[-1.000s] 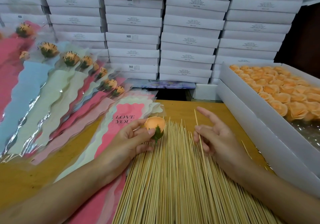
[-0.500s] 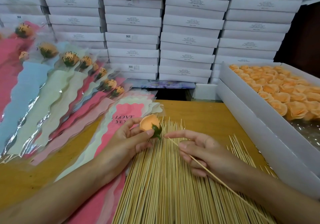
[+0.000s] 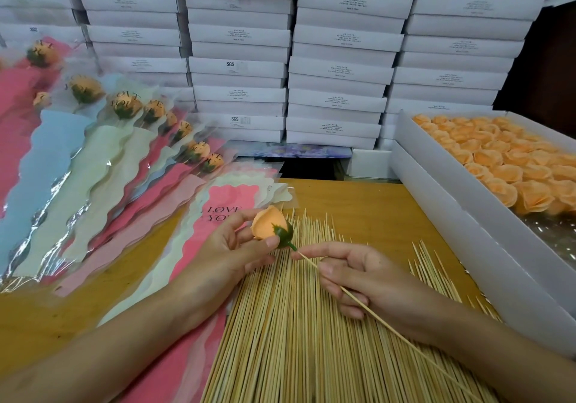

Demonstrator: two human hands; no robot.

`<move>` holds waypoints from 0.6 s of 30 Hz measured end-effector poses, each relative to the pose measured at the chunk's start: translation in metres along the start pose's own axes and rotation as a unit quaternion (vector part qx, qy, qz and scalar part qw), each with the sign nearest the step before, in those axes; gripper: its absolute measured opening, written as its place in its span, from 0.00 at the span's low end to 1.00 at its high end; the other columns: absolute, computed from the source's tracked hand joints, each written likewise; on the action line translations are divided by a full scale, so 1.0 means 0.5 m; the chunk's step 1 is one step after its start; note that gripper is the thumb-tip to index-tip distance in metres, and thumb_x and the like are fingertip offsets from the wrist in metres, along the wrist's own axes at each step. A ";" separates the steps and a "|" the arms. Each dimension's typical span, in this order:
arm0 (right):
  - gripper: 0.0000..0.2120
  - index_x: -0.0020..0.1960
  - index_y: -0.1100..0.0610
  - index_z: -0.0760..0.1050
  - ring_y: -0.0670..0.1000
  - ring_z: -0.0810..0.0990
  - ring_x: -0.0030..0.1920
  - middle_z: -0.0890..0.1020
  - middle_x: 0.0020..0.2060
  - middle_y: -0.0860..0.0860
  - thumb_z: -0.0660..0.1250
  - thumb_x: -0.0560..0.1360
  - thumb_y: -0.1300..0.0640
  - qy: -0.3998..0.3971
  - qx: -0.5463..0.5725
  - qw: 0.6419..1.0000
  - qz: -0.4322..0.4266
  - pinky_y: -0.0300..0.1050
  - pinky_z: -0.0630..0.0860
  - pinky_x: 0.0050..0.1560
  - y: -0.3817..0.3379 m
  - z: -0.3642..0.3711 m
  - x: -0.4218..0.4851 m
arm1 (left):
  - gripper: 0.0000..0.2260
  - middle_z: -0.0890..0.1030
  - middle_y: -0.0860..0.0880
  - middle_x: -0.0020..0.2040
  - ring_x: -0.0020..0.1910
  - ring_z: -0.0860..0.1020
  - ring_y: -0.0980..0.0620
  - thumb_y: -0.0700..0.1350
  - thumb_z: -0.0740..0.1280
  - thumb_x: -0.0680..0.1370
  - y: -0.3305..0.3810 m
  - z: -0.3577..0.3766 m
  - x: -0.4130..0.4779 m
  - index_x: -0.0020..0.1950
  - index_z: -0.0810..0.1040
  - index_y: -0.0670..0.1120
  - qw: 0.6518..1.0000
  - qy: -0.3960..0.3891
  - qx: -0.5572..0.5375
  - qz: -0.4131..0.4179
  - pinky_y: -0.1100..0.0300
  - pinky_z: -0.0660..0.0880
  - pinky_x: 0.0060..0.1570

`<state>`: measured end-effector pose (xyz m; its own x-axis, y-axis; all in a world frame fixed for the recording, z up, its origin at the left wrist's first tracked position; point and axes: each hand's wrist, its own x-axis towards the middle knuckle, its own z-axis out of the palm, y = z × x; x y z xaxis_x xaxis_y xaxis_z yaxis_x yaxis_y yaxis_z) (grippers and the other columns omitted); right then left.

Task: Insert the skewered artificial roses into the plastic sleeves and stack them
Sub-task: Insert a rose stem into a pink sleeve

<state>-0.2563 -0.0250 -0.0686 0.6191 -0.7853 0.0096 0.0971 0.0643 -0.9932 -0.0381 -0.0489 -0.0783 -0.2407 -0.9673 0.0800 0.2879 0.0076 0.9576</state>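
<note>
The rose (image 3: 270, 225) is pinched in the left hand (image 3: 230, 250), between thumb and fingertips, and held just above the pile of skewers (image 3: 280, 324). Its bloom is tipped up and away to the left. Its green base and short stub are turned down and to the right, straight at the right hand (image 3: 358, 274). There, one skewer (image 3: 405, 339) is pinched between thumb and forefinger close behind its tip, with the other fingers curled loosely beneath. The tip is held right at the stub; whether it is touching or just short cannot be told. The skewer's length is laid back down and to the right, past the right wrist. Both long axes are thus set nearly on one line. The push, it is judged, is to be made along that line, from the right hand toward the left. The top sleeve (image 3: 232, 195) is spread just beyond the left hand, not yet filled.
</note>
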 end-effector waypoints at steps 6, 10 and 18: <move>0.14 0.61 0.50 0.80 0.42 0.67 0.24 0.75 0.30 0.46 0.66 0.75 0.54 -0.003 -0.001 1.000 -0.001 0.33 0.71 0.26 0.004 -0.004 0.001 | 0.23 0.83 0.45 0.49 0.46 0.81 0.52 0.39 0.72 0.67 -0.001 -0.002 -0.002 0.62 0.75 0.44 1.000 -0.011 0.019 0.003 0.62 0.80 0.47; 0.14 0.60 0.50 0.80 0.42 0.67 0.24 0.75 0.31 0.46 0.66 0.75 0.53 -0.003 -0.001 1.000 -0.002 0.34 0.71 0.27 0.004 -0.004 0.002 | 0.25 0.84 0.45 0.50 0.46 0.82 0.51 0.40 0.74 0.66 0.003 -0.003 -0.005 0.62 0.75 0.44 0.999 -0.022 0.028 0.007 0.62 0.80 0.47; 0.13 0.59 0.51 0.81 0.41 0.67 0.23 0.75 0.31 0.47 0.66 0.76 0.54 -0.003 -0.001 1.000 0.000 0.33 0.72 0.27 0.005 -0.005 0.002 | 0.22 0.83 0.43 0.52 0.48 0.82 0.50 0.37 0.73 0.70 0.004 -0.006 -0.006 0.63 0.73 0.41 0.998 -0.030 0.052 0.023 0.61 0.79 0.48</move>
<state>-0.2573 -0.0271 -0.0713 0.6239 -0.7814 0.0097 0.0944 0.0630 -0.9935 -0.0340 -0.0466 -0.0776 -0.2847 -0.9488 0.1369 0.2023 0.0801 0.9760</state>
